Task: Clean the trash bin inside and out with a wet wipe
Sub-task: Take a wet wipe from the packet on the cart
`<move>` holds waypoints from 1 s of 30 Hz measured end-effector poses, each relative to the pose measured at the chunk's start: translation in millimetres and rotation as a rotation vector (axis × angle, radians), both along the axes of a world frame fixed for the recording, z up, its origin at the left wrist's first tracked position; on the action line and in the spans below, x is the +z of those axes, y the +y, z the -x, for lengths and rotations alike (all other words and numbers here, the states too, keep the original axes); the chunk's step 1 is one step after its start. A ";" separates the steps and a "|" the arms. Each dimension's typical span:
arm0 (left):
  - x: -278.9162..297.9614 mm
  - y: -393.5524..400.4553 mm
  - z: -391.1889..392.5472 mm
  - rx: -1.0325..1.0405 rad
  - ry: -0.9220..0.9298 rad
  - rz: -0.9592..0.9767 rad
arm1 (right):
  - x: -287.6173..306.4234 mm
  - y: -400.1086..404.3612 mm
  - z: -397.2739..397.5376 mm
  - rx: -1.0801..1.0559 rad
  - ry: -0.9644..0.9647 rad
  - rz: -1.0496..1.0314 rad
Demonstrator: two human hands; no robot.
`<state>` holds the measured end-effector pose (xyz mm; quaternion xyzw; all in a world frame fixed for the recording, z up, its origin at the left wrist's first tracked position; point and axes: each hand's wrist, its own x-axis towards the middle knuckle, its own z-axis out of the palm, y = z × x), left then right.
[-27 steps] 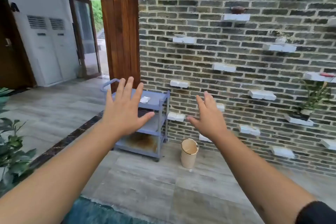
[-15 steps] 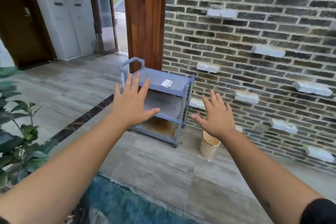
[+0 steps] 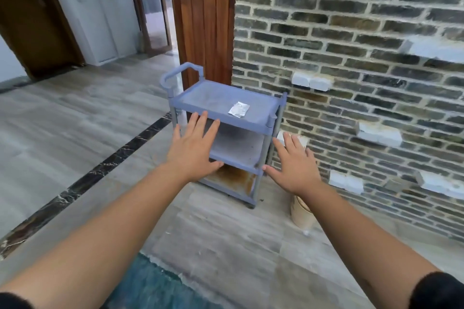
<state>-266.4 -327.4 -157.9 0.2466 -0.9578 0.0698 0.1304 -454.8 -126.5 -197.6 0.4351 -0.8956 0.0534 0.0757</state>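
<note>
A small beige trash bin [image 3: 302, 216] stands on the floor by the brick wall, right of a blue three-shelf cart [image 3: 253, 124]; my right forearm hides most of its top. A silvery wet wipe packet [image 3: 238, 109] lies on the cart's top shelf. My left hand [image 3: 194, 150] is held out in front of the cart's middle shelf, fingers spread, holding nothing. My right hand [image 3: 295, 165] hovers above the bin, also spread and empty.
The brick wall [image 3: 351, 57] with protruding white bricks runs along the right. A wooden pillar [image 3: 204, 20] rises behind the cart. A teal rug [image 3: 155, 286] lies at my feet. Tiled floor [image 3: 75, 113] stretches left toward white cabinets and a brown door.
The view has moved closer to the cart and bin and tilted down. Both hands stay spread and empty, now lower against the cart. The plant at left has left the view.
</note>
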 end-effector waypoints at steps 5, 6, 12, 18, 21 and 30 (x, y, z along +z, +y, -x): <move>-7.0 -37.5 90.6 0.012 -0.006 -0.071 | -6.1 -54.6 93.5 0.035 -0.070 -0.033; -7.3 -44.5 103.1 0.015 -0.013 -0.076 | -6.0 -64.2 108.1 0.046 -0.079 -0.041; -15.5 -111.8 177.7 0.033 -0.108 -0.183 | -8.6 -134.9 187.9 0.094 -0.146 -0.107; -52.9 -200.1 255.7 -0.039 -0.179 -0.256 | -48.0 -224.5 252.4 0.126 -0.164 -0.163; -77.7 -258.3 301.8 -0.099 -0.231 -0.280 | -78.6 -280.0 285.1 0.102 -0.189 -0.191; -138.6 -403.7 430.8 -0.248 -0.357 -0.455 | -124.5 -409.9 380.3 -0.010 -0.383 -0.251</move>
